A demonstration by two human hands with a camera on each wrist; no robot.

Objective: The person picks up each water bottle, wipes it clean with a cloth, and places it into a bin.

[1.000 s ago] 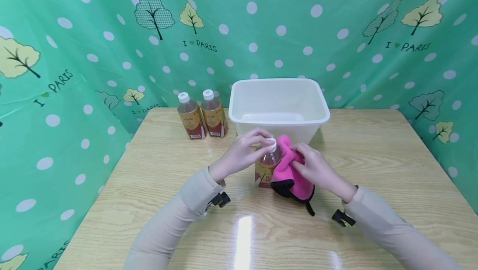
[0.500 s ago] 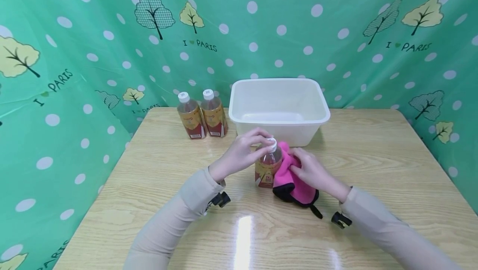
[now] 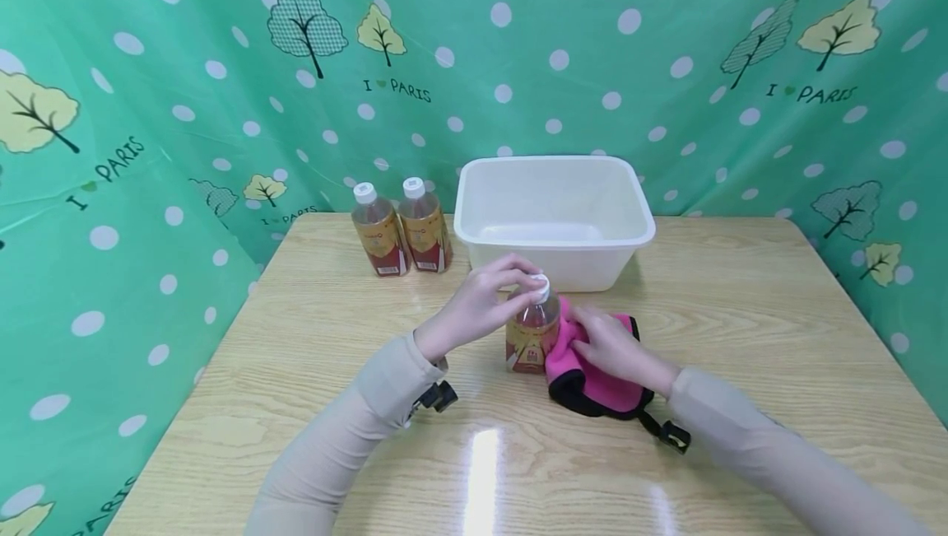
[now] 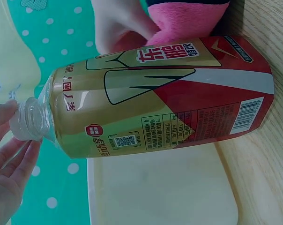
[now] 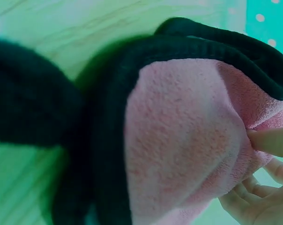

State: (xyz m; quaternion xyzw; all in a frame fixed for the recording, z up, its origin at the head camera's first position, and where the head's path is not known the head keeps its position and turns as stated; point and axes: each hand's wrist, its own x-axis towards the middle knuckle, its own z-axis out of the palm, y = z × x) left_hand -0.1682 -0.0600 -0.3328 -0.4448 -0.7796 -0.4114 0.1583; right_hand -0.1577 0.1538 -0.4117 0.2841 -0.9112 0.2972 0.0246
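Wiping seems in hand: left hand [image 3: 485, 299] pinches the juice bottle [image 3: 532, 342]'s white cap [image 3: 543, 288], right hand [image 3: 613, 347] grips a black-edged pink towel [image 3: 609, 390] beside that bottle, the next stroke needing steady bracing.

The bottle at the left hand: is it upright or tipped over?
Upright: the bottle stands base-down on the table, its white cap at the top.

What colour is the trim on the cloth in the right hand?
Black trim edging pink cloth; right wrist view shows it best.
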